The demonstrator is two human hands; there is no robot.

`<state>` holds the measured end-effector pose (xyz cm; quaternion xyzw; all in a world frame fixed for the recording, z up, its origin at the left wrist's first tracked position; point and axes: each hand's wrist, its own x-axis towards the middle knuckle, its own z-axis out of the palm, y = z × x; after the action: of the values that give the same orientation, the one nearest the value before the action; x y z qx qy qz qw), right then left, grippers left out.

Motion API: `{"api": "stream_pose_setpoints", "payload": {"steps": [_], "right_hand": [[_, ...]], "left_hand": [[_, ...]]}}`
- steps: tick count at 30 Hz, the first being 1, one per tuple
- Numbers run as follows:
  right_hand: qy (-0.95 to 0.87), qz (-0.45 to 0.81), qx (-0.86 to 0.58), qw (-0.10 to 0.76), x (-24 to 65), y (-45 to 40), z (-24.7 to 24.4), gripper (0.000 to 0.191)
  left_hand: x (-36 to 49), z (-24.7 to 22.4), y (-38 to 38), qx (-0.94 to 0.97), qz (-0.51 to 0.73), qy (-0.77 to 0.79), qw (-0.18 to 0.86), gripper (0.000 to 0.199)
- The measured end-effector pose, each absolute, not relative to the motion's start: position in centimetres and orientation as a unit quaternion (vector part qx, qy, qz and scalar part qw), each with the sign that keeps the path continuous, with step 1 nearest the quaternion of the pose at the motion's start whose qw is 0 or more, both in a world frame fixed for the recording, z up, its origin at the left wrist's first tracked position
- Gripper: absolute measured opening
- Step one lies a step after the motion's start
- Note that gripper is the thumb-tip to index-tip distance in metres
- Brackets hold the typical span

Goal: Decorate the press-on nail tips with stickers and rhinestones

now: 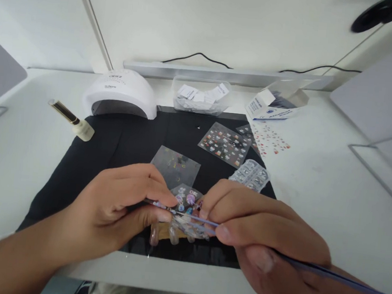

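My left hand (124, 205) pinches the edge of a clear sticker sheet (186, 197) with small colourful prints. My right hand (263, 236) grips blue tweezers (336, 277), whose thin tips reach the sheet's edge beside my left fingertips. Just beneath the sheet, several glossy nail tips (174, 233) are set on a yellowish piece, partly hidden by my hands. Behind my hands, another clear sticker sheet (176, 166) with small yellow marks lies on the black mat (94, 155).
A white nail lamp (123, 91) stands at the back left, near a polish bottle (84, 130). At the back are a clear tub (201, 96) of packets and an open box (276, 104). More stickers (226, 144) and a compartment case (251, 174) lie right of centre.
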<state>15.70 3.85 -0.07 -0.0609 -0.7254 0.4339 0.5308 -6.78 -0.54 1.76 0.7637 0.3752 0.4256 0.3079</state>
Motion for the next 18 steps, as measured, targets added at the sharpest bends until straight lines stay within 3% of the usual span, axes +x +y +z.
{"api": "stream_pose_setpoints", "payload": {"steps": [18], "right_hand": [[-0.699,0.466,-0.085,0.536,15.2,3.0,0.2,0.025]], "left_hand": [[-6.5,0.9,-0.7,0.692,0.495,0.418,0.318,0.021]]}}
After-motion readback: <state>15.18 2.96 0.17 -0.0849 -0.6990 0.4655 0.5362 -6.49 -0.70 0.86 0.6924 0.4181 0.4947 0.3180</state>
